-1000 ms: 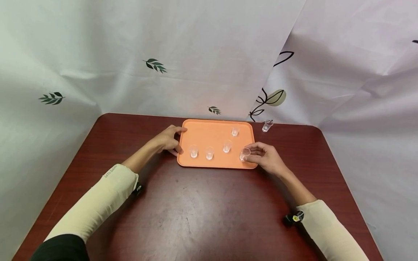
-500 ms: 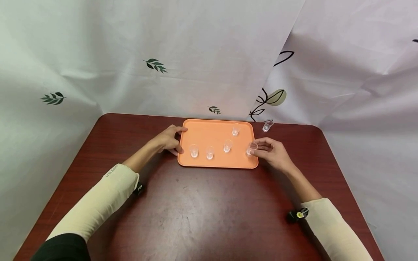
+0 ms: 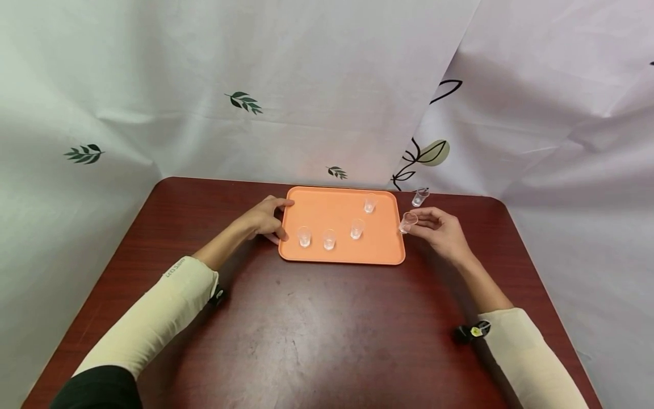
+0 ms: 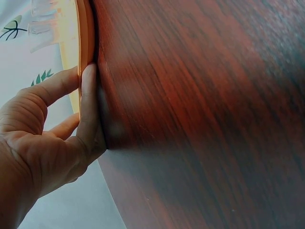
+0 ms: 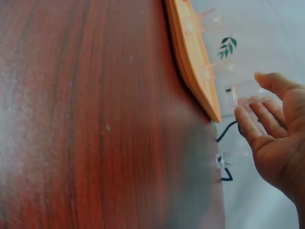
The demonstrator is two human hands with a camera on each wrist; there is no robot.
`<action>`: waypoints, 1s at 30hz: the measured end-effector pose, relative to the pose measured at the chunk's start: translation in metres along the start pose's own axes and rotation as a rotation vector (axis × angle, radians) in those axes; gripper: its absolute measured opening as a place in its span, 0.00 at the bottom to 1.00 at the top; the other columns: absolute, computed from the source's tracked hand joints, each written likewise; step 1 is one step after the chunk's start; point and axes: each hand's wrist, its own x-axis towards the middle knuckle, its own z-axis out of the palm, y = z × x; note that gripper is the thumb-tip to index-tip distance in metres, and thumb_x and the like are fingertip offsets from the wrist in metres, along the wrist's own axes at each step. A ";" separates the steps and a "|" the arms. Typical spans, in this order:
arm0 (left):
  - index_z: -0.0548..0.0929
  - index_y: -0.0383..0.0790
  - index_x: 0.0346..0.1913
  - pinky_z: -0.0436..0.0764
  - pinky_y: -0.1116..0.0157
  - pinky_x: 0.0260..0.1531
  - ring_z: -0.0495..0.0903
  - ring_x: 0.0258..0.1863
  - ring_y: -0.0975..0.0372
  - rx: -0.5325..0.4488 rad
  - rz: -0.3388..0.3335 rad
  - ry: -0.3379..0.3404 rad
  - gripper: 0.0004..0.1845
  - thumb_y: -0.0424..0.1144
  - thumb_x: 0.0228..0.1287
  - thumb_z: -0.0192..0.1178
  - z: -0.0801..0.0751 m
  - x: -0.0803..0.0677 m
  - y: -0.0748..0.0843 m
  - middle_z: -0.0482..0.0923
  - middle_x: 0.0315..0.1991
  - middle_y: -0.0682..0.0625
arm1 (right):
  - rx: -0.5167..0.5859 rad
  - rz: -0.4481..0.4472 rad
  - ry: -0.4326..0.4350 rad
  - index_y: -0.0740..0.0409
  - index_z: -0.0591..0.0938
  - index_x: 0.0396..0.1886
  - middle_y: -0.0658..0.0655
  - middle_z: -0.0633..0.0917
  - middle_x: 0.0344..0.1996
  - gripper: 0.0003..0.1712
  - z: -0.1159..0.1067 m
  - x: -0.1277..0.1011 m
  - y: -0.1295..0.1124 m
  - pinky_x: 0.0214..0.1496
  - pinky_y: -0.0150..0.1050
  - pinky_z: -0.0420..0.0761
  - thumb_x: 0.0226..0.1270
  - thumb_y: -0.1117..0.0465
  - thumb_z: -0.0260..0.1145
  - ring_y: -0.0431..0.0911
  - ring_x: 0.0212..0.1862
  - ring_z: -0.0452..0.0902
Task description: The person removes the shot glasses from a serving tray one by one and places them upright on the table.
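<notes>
An orange tray (image 3: 322, 209) lies on the table with several small clear cups on it, among them one cup (image 3: 356, 229) near its middle. My left hand (image 3: 262, 220) grips the tray's left end; in the left wrist view its fingers (image 4: 88, 95) lie on both sides of the rim. Over the tray's right edge, my right hand (image 3: 442, 234) pinches another clear cup (image 3: 407, 222) between thumb and fingers. The right wrist view shows this cup (image 5: 240, 94) raised off the tray, away from the tabletop.
One more clear cup (image 3: 420, 197) stands on the dark red wooden table (image 3: 306, 324), behind and right of the tray. A white curtain (image 3: 317, 85) with leaf prints hangs along the table's back edge.
My right hand has moved right and back with its cup, from above the tray's front right corner to its right edge. The left hand and tray have stayed in place.
</notes>
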 end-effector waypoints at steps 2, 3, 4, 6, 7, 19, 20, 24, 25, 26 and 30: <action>0.64 0.43 0.90 0.99 0.59 0.34 0.87 0.40 0.50 0.001 -0.002 0.001 0.60 0.13 0.55 0.75 0.000 0.000 0.000 0.55 0.80 0.36 | 0.004 -0.013 0.012 0.73 0.85 0.64 0.40 0.95 0.46 0.26 -0.003 0.000 0.000 0.56 0.24 0.93 0.70 0.70 0.82 0.32 0.49 0.93; 0.64 0.43 0.90 0.99 0.59 0.34 0.87 0.40 0.50 0.004 -0.003 0.001 0.60 0.13 0.55 0.75 0.000 0.000 0.000 0.55 0.80 0.36 | 0.005 -0.017 0.021 0.73 0.85 0.63 0.40 0.95 0.46 0.25 -0.004 0.000 0.001 0.55 0.24 0.93 0.70 0.70 0.82 0.32 0.48 0.93; 0.64 0.43 0.90 0.99 0.58 0.33 0.87 0.40 0.49 0.005 -0.004 0.001 0.60 0.13 0.55 0.75 0.000 0.000 0.000 0.55 0.80 0.36 | 0.001 -0.022 0.026 0.73 0.85 0.64 0.40 0.95 0.46 0.25 -0.006 0.000 0.001 0.55 0.24 0.93 0.70 0.70 0.81 0.32 0.48 0.93; 0.64 0.43 0.90 0.99 0.58 0.33 0.87 0.40 0.49 0.009 -0.008 0.003 0.60 0.13 0.55 0.76 0.000 0.000 0.000 0.55 0.80 0.36 | 0.002 -0.027 0.044 0.73 0.85 0.64 0.39 0.95 0.45 0.26 -0.009 0.001 0.002 0.54 0.23 0.93 0.70 0.71 0.81 0.32 0.48 0.93; 0.64 0.43 0.90 0.99 0.58 0.33 0.87 0.40 0.49 0.009 -0.009 0.004 0.60 0.13 0.55 0.76 0.000 0.000 0.000 0.55 0.80 0.36 | 0.003 -0.028 0.055 0.73 0.85 0.64 0.39 0.95 0.45 0.26 -0.011 0.001 0.002 0.53 0.23 0.93 0.70 0.71 0.81 0.32 0.47 0.93; 0.65 0.44 0.90 1.00 0.58 0.33 0.88 0.38 0.50 0.008 -0.015 0.008 0.61 0.12 0.54 0.76 0.000 0.001 0.000 0.56 0.80 0.36 | -0.016 -0.017 0.154 0.75 0.85 0.64 0.37 0.94 0.42 0.26 -0.029 0.008 0.007 0.52 0.21 0.92 0.70 0.70 0.81 0.29 0.46 0.92; 0.65 0.44 0.90 1.00 0.57 0.34 0.88 0.38 0.49 0.008 -0.013 0.008 0.60 0.13 0.54 0.76 0.000 0.001 0.000 0.56 0.81 0.36 | -0.014 -0.014 0.161 0.74 0.84 0.64 0.36 0.94 0.42 0.26 -0.031 0.009 0.008 0.52 0.20 0.92 0.70 0.70 0.81 0.29 0.46 0.92; 0.65 0.44 0.90 1.00 0.57 0.34 0.88 0.40 0.49 0.011 -0.010 0.010 0.60 0.13 0.54 0.76 0.000 0.001 -0.001 0.55 0.81 0.37 | 0.016 0.006 0.197 0.75 0.84 0.64 0.36 0.94 0.41 0.27 -0.037 0.013 0.013 0.51 0.20 0.92 0.70 0.71 0.81 0.29 0.46 0.91; 0.65 0.44 0.90 1.00 0.57 0.34 0.88 0.40 0.49 0.012 -0.010 0.009 0.60 0.13 0.54 0.76 -0.001 0.001 -0.001 0.55 0.81 0.36 | 0.031 0.013 0.207 0.75 0.84 0.64 0.36 0.94 0.41 0.27 -0.039 0.014 0.014 0.50 0.20 0.92 0.70 0.71 0.81 0.29 0.45 0.91; 0.65 0.44 0.90 1.00 0.57 0.34 0.88 0.41 0.49 0.011 -0.010 0.008 0.60 0.13 0.54 0.76 0.000 0.001 0.000 0.55 0.81 0.36 | 0.039 0.019 0.216 0.76 0.84 0.64 0.36 0.94 0.41 0.27 -0.041 0.015 0.015 0.50 0.19 0.92 0.69 0.71 0.81 0.29 0.45 0.91; 0.65 0.43 0.90 1.00 0.57 0.34 0.88 0.40 0.49 0.006 -0.013 0.006 0.60 0.12 0.54 0.76 0.000 0.002 0.000 0.55 0.81 0.36 | 0.046 0.035 0.251 0.78 0.82 0.65 0.35 0.94 0.40 0.28 -0.047 0.019 0.021 0.49 0.17 0.90 0.69 0.72 0.80 0.27 0.44 0.90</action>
